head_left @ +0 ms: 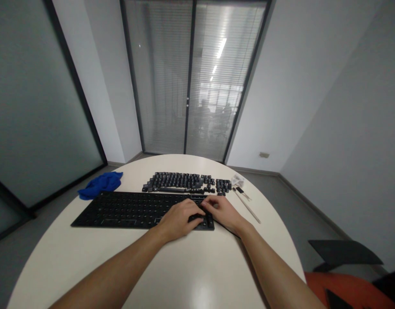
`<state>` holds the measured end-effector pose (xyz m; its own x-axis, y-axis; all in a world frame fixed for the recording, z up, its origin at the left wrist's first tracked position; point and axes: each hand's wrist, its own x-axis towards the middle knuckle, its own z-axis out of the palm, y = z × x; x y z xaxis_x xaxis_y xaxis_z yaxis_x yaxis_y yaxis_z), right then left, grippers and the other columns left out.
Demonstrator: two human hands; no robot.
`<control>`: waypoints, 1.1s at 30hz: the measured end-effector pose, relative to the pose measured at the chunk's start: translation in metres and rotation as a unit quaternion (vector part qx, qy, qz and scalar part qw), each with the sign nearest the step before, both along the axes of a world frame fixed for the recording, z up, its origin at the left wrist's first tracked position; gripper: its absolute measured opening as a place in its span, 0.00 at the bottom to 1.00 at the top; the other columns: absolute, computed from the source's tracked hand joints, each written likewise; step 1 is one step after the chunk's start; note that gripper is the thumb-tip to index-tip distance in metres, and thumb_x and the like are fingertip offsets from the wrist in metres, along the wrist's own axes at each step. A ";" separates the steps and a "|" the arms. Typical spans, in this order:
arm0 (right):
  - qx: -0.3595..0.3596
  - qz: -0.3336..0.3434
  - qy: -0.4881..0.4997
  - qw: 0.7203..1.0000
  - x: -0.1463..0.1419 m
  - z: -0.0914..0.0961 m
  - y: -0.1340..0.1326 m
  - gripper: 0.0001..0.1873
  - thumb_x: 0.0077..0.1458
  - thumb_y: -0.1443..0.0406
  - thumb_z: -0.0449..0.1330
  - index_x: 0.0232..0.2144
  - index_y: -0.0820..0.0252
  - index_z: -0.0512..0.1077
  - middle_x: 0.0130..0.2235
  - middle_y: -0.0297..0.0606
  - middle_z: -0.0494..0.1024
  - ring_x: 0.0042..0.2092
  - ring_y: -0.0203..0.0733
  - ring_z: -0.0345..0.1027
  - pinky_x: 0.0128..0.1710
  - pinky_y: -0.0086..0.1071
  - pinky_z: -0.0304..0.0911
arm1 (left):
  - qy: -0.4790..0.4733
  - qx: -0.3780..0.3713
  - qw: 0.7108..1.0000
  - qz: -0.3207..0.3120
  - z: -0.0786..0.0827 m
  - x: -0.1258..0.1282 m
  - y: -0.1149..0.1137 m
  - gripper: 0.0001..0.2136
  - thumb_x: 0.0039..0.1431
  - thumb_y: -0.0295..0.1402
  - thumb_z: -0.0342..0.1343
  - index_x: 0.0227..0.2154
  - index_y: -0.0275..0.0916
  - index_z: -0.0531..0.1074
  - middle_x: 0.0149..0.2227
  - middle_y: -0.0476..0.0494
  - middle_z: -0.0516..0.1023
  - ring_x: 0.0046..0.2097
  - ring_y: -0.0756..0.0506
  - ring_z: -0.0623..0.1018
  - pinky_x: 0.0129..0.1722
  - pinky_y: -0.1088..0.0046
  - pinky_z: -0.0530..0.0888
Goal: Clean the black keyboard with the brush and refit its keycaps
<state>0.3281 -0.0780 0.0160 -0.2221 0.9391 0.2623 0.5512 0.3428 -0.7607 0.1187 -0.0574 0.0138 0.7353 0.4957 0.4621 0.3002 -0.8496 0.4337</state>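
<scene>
Keyboard (126, 210), across the table (171, 274), one end toward the left edge; left hand (180, 219) and right hand (225, 211) at its right end, fingers curled, whether pinching anything cannot be told. Keycaps (174, 181), in rows, toward the far edge. Blue cloth (102, 184), far-left edge; stick (247, 207), near the right edge.

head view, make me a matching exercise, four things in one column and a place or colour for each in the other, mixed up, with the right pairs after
Things
1. cloth
2. loose keycaps
3. thin stick
4. left hand

Places and colours
A. at the right end of the keyboard
B. pale, lying near the right edge of the table
C. bright blue
D. dark, beyond the keyboard

Pairs: 1-C, 2-D, 3-B, 4-A
</scene>
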 end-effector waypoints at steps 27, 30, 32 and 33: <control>-0.010 -0.006 0.014 1.000 0.000 -0.003 0.001 0.17 0.62 0.54 0.56 0.30 0.60 0.76 0.31 0.36 0.79 0.34 0.40 0.70 0.34 0.31 0.63 | 0.027 0.084 0.995 -0.036 -0.007 0.004 -0.001 0.08 0.64 0.33 0.55 0.41 0.43 0.79 0.42 0.46 0.81 0.45 0.45 0.77 0.47 0.66 0.72; -0.010 -0.005 0.014 1.000 0.000 -0.002 0.001 0.17 0.61 0.54 0.56 0.30 0.60 0.76 0.31 0.36 0.79 0.34 0.40 0.70 0.34 0.31 0.63 | 0.021 0.071 0.996 -0.046 -0.006 0.003 -0.002 0.09 0.64 0.32 0.54 0.42 0.43 0.79 0.43 0.46 0.82 0.46 0.46 0.77 0.49 0.66 0.72; -0.007 -0.005 0.015 1.000 0.000 -0.002 0.001 0.17 0.61 0.54 0.56 0.30 0.60 0.76 0.31 0.35 0.79 0.34 0.40 0.70 0.34 0.31 0.63 | 0.018 0.066 0.996 -0.052 -0.006 0.004 -0.002 0.09 0.65 0.32 0.54 0.42 0.43 0.79 0.43 0.45 0.82 0.46 0.46 0.77 0.49 0.66 0.72; -0.006 -0.004 0.016 1.000 0.000 -0.002 0.001 0.17 0.61 0.54 0.56 0.30 0.60 0.76 0.31 0.35 0.79 0.34 0.40 0.70 0.34 0.30 0.63 | 0.018 0.064 0.996 -0.054 -0.006 0.004 -0.002 0.09 0.65 0.32 0.54 0.42 0.43 0.79 0.43 0.45 0.82 0.46 0.46 0.77 0.50 0.66 0.72</control>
<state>0.3278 -0.0767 0.0142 -0.2062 0.9442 0.2569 0.5299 0.3284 -0.7819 0.1223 -0.0595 0.0080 0.7978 0.3517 0.4897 0.2175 -0.9254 0.3102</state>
